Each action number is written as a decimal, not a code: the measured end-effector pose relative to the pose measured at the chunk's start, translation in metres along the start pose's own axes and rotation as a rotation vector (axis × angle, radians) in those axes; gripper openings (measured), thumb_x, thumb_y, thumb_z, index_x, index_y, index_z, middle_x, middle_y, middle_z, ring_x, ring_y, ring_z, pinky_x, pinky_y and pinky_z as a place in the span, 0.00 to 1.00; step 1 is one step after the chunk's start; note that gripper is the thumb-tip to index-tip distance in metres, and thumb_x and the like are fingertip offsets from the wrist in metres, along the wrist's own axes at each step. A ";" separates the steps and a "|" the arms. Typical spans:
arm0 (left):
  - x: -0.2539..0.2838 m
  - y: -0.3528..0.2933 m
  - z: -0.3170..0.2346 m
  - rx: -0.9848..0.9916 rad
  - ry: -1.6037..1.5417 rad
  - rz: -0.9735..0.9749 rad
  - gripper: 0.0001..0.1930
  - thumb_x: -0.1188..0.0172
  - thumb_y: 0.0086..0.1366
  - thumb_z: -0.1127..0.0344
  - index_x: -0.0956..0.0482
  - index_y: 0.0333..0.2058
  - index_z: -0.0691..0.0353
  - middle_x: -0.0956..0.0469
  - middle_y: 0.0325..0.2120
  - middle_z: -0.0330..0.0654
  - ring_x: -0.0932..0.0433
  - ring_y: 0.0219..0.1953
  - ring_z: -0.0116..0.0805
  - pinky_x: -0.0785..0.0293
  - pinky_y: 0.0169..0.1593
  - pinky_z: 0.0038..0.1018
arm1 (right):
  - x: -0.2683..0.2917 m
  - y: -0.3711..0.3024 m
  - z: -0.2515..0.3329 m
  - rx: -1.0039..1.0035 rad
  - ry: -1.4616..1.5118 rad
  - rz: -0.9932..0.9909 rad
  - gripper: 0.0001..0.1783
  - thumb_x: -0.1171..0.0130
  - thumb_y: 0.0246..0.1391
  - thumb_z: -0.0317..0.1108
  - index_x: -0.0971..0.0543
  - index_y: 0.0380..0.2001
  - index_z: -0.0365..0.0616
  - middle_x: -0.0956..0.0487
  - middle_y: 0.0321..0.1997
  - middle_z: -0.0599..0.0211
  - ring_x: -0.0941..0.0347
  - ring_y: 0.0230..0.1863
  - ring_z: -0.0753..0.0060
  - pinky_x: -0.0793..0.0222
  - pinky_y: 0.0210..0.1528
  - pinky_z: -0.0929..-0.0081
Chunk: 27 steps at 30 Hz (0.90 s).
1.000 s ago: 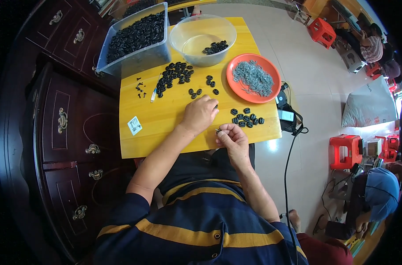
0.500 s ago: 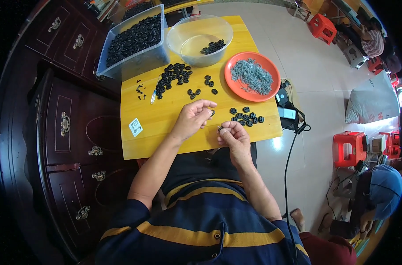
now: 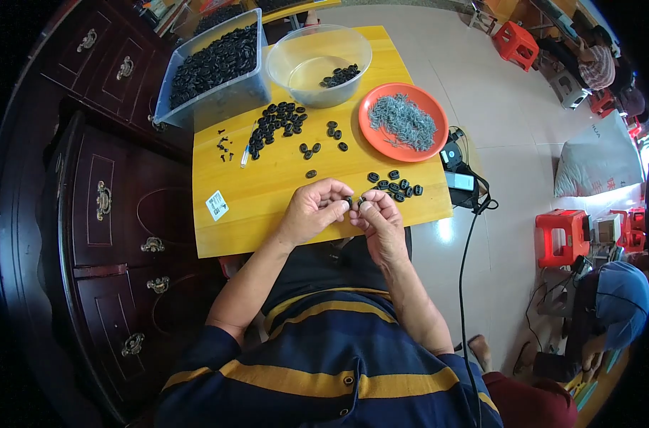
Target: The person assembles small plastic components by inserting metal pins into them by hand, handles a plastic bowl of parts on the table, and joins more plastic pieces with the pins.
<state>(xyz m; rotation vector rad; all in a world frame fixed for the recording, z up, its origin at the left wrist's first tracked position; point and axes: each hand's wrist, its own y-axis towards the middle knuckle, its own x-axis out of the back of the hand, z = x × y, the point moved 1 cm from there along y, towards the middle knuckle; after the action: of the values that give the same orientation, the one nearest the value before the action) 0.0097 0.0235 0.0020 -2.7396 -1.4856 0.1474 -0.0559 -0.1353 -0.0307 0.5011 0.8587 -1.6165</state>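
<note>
Close above the near edge of the yellow table (image 3: 249, 232), my two hands meet fingertip to fingertip. My left hand (image 3: 314, 211) pinches a small black oval piece (image 3: 349, 201) between thumb and fingers. Right beside it, my right hand (image 3: 380, 220) grips another small dark piece (image 3: 361, 203), mostly covered by the fingertips. A single black oval piece (image 3: 311, 174) lies just beyond my left hand. Several more black oval pieces (image 3: 394, 187) are grouped beyond my right hand. Farther off stands an orange-red plate (image 3: 438, 118) heaped with small grey-blue slender parts (image 3: 404, 120).
A clear round tub (image 3: 282, 60) and a translucent bin (image 3: 217, 100) hold black pieces at the far side. Loose black ovals (image 3: 278, 121) and tiny black bits (image 3: 223, 146) lie at left. A black cable (image 3: 466, 264) hangs at right; dark drawers (image 3: 118, 214) flank the left.
My left hand has moved down and right to my right hand, bringing its black oval piece against the right fingertips. A lone oval piece now shows beyond the left hand.
</note>
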 end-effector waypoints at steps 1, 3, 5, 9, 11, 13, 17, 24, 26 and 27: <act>0.000 -0.001 0.000 0.002 -0.011 -0.010 0.07 0.43 0.66 0.77 0.23 0.43 0.67 0.21 0.31 0.34 0.24 0.29 0.17 0.25 0.35 0.17 | 0.000 -0.001 0.001 0.002 -0.006 0.003 0.08 0.42 0.63 0.28 0.25 0.44 0.44 0.20 0.37 0.68 0.22 0.37 0.76 0.25 0.43 0.79; -0.001 -0.001 0.001 0.000 -0.020 -0.021 0.06 0.42 0.66 0.77 0.23 0.41 0.67 0.21 0.31 0.35 0.23 0.30 0.18 0.24 0.36 0.17 | -0.001 -0.001 0.002 0.006 -0.012 0.010 0.07 0.42 0.63 0.28 0.25 0.44 0.44 0.20 0.37 0.68 0.22 0.38 0.76 0.25 0.43 0.79; -0.004 -0.001 0.002 -0.020 -0.059 -0.098 0.03 0.41 0.67 0.76 0.25 0.38 0.66 0.21 0.31 0.36 0.23 0.30 0.19 0.24 0.36 0.17 | -0.001 0.000 0.002 0.002 -0.020 -0.011 0.07 0.42 0.63 0.29 0.26 0.43 0.44 0.20 0.37 0.68 0.21 0.39 0.75 0.25 0.44 0.78; -0.011 -0.004 0.004 -0.034 -0.123 -0.154 0.03 0.40 0.67 0.75 0.25 0.38 0.65 0.21 0.31 0.36 0.23 0.29 0.18 0.25 0.35 0.16 | -0.003 0.001 0.002 0.009 -0.006 -0.011 0.06 0.42 0.63 0.29 0.26 0.43 0.44 0.20 0.37 0.68 0.21 0.40 0.75 0.25 0.44 0.77; -0.009 -0.006 0.009 0.038 -0.111 -0.170 0.04 0.39 0.67 0.75 0.25 0.38 0.64 0.21 0.30 0.36 0.25 0.27 0.18 0.26 0.34 0.16 | -0.001 0.003 0.002 0.020 -0.007 -0.005 0.06 0.42 0.64 0.29 0.26 0.42 0.44 0.20 0.37 0.67 0.21 0.40 0.74 0.25 0.45 0.77; -0.006 -0.008 0.011 0.029 -0.084 -0.166 0.04 0.39 0.67 0.73 0.25 0.38 0.63 0.21 0.29 0.35 0.24 0.27 0.18 0.26 0.34 0.17 | -0.002 0.002 0.003 0.021 -0.008 -0.011 0.06 0.42 0.64 0.29 0.26 0.42 0.44 0.20 0.37 0.67 0.21 0.40 0.74 0.24 0.45 0.77; -0.003 -0.008 0.016 -0.060 0.001 -0.155 0.04 0.41 0.67 0.73 0.25 0.39 0.64 0.22 0.28 0.34 0.25 0.28 0.17 0.27 0.34 0.16 | -0.004 0.004 0.002 0.033 -0.027 0.008 0.06 0.43 0.64 0.28 0.26 0.43 0.43 0.20 0.38 0.67 0.21 0.40 0.75 0.24 0.45 0.77; 0.001 -0.017 0.007 -0.061 0.190 -0.167 0.09 0.47 0.68 0.76 0.25 0.46 0.65 0.26 0.29 0.31 0.30 0.27 0.15 0.31 0.32 0.14 | -0.007 0.006 0.001 0.020 -0.093 -0.003 0.06 0.43 0.64 0.27 0.26 0.43 0.45 0.19 0.37 0.66 0.20 0.39 0.73 0.23 0.44 0.76; 0.008 -0.016 0.005 -0.038 0.054 -0.195 0.09 0.47 0.68 0.76 0.23 0.45 0.65 0.26 0.28 0.29 0.31 0.26 0.13 0.32 0.31 0.14 | -0.006 0.006 -0.001 0.023 -0.150 -0.002 0.06 0.43 0.64 0.27 0.26 0.43 0.44 0.19 0.37 0.67 0.20 0.39 0.74 0.23 0.44 0.77; 0.009 -0.015 0.003 -0.036 0.022 -0.223 0.09 0.46 0.67 0.77 0.23 0.45 0.64 0.26 0.29 0.29 0.31 0.27 0.13 0.32 0.31 0.13 | -0.005 0.006 -0.002 0.021 -0.150 -0.003 0.06 0.43 0.64 0.27 0.26 0.43 0.44 0.19 0.37 0.67 0.20 0.39 0.74 0.23 0.44 0.77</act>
<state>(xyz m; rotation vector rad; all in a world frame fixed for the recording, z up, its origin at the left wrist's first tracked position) 0.0015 0.0392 -0.0002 -2.5680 -1.7890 0.0867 -0.0491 -0.1306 -0.0297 0.3879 0.7308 -1.6450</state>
